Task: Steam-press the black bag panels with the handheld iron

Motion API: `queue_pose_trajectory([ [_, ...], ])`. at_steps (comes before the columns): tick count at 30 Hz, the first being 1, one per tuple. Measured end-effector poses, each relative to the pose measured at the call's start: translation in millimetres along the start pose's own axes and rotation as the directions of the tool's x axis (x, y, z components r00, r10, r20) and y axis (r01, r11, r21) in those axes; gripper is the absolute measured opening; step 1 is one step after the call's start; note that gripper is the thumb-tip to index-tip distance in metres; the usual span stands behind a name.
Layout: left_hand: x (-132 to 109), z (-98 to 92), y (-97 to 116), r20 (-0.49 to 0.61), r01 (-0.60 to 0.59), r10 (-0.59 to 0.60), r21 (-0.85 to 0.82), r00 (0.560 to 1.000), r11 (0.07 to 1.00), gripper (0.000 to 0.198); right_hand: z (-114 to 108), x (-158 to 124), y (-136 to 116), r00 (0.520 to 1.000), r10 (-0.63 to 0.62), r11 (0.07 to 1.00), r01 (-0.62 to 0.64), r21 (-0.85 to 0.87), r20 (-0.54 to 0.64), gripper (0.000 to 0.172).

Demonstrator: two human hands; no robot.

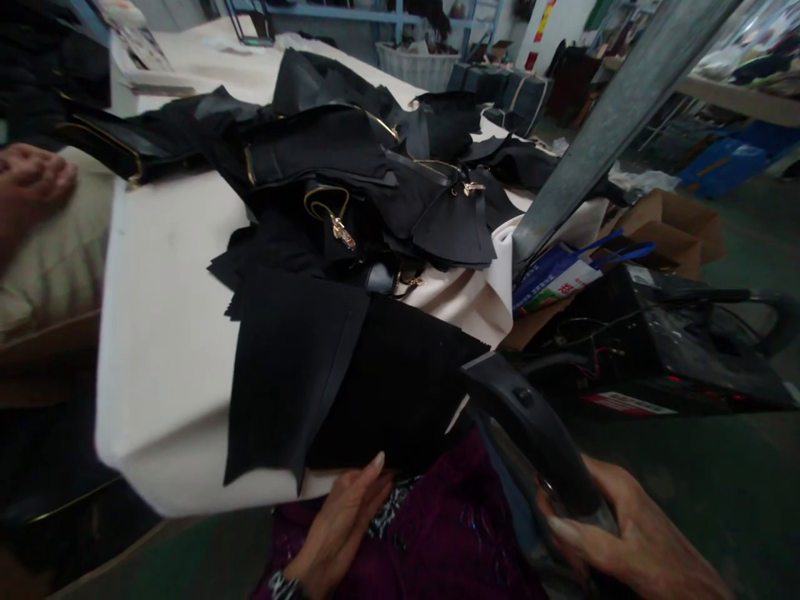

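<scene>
My right hand (616,525) is wrapped round a black tool with a curved handle (537,425); its exact kind I cannot make out. The top end of the tool is beside the right edge of a stack of black fabric panels (400,375). At the near edge of these panels is my left hand (343,521), its fingers stretched out and partly hidden, with nothing visible in them. One black panel (291,367) lies over the stack's left part and hangs at the table's front edge. Behind are heaped black fabric pieces (312,150) with a gold zipper (341,229).
The pieces lie on a white-covered table (168,333). A slanted metal post (612,117) rises at its right. Beyond stand a black machine (681,342), a cardboard box (675,221) and a blue bag (556,275). At far left, another person's hand (37,179) shows.
</scene>
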State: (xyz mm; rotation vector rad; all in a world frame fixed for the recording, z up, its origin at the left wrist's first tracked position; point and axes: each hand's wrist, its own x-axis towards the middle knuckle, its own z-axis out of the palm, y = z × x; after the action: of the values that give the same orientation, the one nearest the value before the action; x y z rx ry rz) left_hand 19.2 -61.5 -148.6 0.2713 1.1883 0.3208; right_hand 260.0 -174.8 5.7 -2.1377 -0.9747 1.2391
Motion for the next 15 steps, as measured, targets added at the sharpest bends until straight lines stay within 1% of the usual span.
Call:
queue_pose_trajectory([
  [2,4,12.9,0,0.097,0.026,-0.020,-0.063,0.995,0.998,0.021,1,-3,-2,1.000,-0.012,1.000,0.012,0.001,0.004,0.027],
  [4,5,24.8,0,0.157,0.013,0.006,-0.124,0.988,0.992,0.023,2,-9,-1,1.000,-0.021,1.000,0.021,0.003,0.009,0.028],
  [7,3,37.3,0,0.167,-0.032,0.068,-0.210,0.984,0.977,0.009,3,-20,6,0.999,-0.032,0.999,0.032,0.011,0.021,0.029],
  [8,2,39.8,0,0.167,-0.049,0.091,-0.241,0.982,0.969,0.006,3,-24,8,0.999,-0.037,0.999,0.037,0.018,0.030,0.029],
  [10,-1,42.3,0,0.192,-0.094,0.158,-0.304,0.969,0.948,0.012,1,-32,10,0.998,-0.038,0.999,0.036,0.026,0.059,0.026],
  [12,-3,42.2,1,0.210,-0.163,0.242,-0.334,0.947,0.928,0.019,-2,-41,8,0.996,-0.018,1.000,0.018,0.005,0.091,0.022],
  [14,-6,40.7,2,0.217,-0.215,0.290,-0.313,0.932,0.925,0.026,-5,-48,4,0.994,0.057,0.997,-0.052,-0.052,0.094,0.022],
  [15,-8,39.7,3,0.226,-0.230,0.302,-0.295,0.926,0.927,0.029,-5,-52,4,0.991,0.110,0.991,-0.104,-0.080,0.071,0.028],
])
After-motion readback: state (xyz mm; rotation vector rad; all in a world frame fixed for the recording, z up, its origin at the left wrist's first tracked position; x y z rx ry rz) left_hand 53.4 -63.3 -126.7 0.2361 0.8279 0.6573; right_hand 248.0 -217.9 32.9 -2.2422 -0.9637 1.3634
